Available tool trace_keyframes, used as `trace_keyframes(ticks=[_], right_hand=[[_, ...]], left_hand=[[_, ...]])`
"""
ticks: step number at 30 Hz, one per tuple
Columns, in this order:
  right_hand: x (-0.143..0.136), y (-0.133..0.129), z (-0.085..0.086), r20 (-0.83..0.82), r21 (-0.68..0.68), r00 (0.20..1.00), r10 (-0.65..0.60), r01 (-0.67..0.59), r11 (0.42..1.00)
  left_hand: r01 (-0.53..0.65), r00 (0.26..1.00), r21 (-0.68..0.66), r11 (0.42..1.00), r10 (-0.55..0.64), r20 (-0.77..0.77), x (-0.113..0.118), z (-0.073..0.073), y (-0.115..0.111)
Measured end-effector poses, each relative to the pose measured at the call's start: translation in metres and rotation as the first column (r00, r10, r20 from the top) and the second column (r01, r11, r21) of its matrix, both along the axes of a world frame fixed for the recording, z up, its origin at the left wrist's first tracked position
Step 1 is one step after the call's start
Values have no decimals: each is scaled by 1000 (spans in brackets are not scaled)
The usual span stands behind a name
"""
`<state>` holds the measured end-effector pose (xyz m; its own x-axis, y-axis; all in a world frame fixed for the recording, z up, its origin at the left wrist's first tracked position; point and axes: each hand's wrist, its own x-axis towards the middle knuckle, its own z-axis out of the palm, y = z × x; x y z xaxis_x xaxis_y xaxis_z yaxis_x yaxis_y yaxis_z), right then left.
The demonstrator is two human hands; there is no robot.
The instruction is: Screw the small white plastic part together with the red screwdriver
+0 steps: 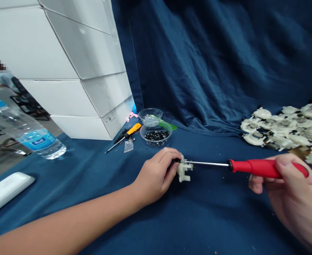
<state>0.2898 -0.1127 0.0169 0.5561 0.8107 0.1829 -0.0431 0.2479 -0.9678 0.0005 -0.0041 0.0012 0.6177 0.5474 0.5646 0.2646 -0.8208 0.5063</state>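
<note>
Pinched a cream plastic part [183, 173] in the left hand [156, 173], between thumb and fingers, just above the dark blue cloth [145, 230] and in front of the tubs. Grasped a red-handled screwdriver [262, 167] in the right hand [291, 184], fingers wrapped about the handle, shaft level and tip at the part. Catalogued beyond the left hand: front clear round tub [156, 143], open, stocked with small glossy black pieces [157, 135]; rear clear round tub [160, 114], open, stocked with fine silvery pieces [151, 121], too small to identify. Listed beside these: small clear plastic bag [128, 146], contents unclear, near an orange-and-black screwdriver [133, 130]. Entered at left: clear plastic bottle [36, 138], blue-capped and blue-labelled; stacked white cardboard boxes [62, 99], closed, contents hidden. Recorded at far right: heap of cream plastic housings [288, 127], loose and overlapping.
</note>
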Motion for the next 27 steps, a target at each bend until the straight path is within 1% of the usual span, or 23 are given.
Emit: trace_keyframes(ticks=[3,7,12,18,22,27], right_hand=[[-1,-2,0,47,-6,999,-2,2,1000],[-1,-4,-1,63,16,998,8,-9,1000],[0,-3,-1,76,32,997,17,-19,999],[3,-1,-4,102,63,995,-2,-5,998],[4,0,-5,102,53,995,3,-9,999],[6,0,-6,94,73,996,8,-14,997]], left_hand=[[-2,1000,26,1000,2,-16,-1,1,-1],[-2,1000,39,999,3,-25,-1,1,-1],[-9,1000,30,1000,10,-19,-1,0,0],[14,1000,19,1000,-14,5,-1,-2,0],[13,1000,22,1000,-14,16,0,-2,1],[11,1000,4,1000,-11,13,0,-2,1]])
